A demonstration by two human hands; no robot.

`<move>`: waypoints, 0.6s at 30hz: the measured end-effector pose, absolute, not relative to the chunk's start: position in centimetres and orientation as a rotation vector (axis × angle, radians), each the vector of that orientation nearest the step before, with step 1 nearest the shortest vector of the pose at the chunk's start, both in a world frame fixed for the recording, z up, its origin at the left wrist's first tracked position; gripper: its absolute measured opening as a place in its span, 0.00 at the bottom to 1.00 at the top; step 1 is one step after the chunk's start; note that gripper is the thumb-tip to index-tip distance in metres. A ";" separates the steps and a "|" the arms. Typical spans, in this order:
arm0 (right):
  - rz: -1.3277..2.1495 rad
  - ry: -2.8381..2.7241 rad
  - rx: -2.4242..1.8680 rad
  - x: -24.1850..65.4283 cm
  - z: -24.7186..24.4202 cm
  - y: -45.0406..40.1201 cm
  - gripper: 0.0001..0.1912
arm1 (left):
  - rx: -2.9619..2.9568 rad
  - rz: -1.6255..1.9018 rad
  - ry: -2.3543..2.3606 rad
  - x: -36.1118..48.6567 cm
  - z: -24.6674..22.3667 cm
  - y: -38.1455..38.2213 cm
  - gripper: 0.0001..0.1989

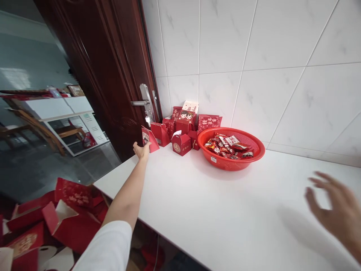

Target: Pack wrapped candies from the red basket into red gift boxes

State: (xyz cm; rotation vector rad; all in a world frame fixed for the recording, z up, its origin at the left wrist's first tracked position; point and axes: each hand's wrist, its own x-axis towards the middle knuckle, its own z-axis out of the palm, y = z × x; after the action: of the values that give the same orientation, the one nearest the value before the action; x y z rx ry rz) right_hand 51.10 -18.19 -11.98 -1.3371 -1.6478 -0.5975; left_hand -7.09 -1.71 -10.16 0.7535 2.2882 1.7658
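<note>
My left hand (141,150) holds a small red box (151,141) at the white table's (214,210) far-left end, while my right hand (335,210) (blurred) hovers above the table, fingers spread wide.

We have open desk (214,210) across near middle. Red basket (231,163) and red boxes (181,145) block the far side, against tiled wall (282,94).
</note>
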 end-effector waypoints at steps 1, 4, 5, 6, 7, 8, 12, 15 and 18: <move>-0.634 -1.809 -1.114 49.5 -12.9 -17.8 0.09 | 0.799 1.748 2.291 -7.5 -9.3 -1.5 0.41; -0.451 -2.141 -0.766 44.5 -14.9 -18.9 0.20 | 0.951 1.701 2.300 -8.9 -6.8 -0.9 0.32; -0.385 -2.179 -0.717 42.9 -15.3 -19.7 0.21 | 0.990 1.695 2.305 -9.3 -6.0 -0.6 0.30; -0.338 -2.216 -0.689 41.6 -15.5 -20.6 0.21 | 1.036 1.691 2.316 -9.7 -5.3 -0.3 0.29; -0.331 -2.228 -0.662 40.5 -15.6 -21.4 0.21 | 1.094 1.680 2.334 -10.1 -4.6 0.0 0.28; -0.322 -2.258 -0.653 39.7 -15.5 -22.1 0.20 | 1.165 1.653 2.356 -10.4 -4.0 0.4 0.28; -0.314 -2.302 -0.664 37.8 -14.9 -23.4 0.18 | 1.495 1.417 2.431 -10.9 -2.1 1.8 0.21; -0.277 -2.280 -0.689 37.4 -14.7 -23.4 0.17 | 1.674 1.209 2.471 -10.8 -1.0 2.4 0.08; -0.224 -2.279 -0.716 37.5 -15.0 -23.3 0.17 | 1.727 1.063 2.466 -10.8 0.0 2.1 0.01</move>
State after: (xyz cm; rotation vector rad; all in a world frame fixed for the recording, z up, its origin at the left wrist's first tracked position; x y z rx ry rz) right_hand 37.47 -23.30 -14.99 -0.7157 -2.2795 -0.2236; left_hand -10.79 2.07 0.01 1.7272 2.4656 1.0627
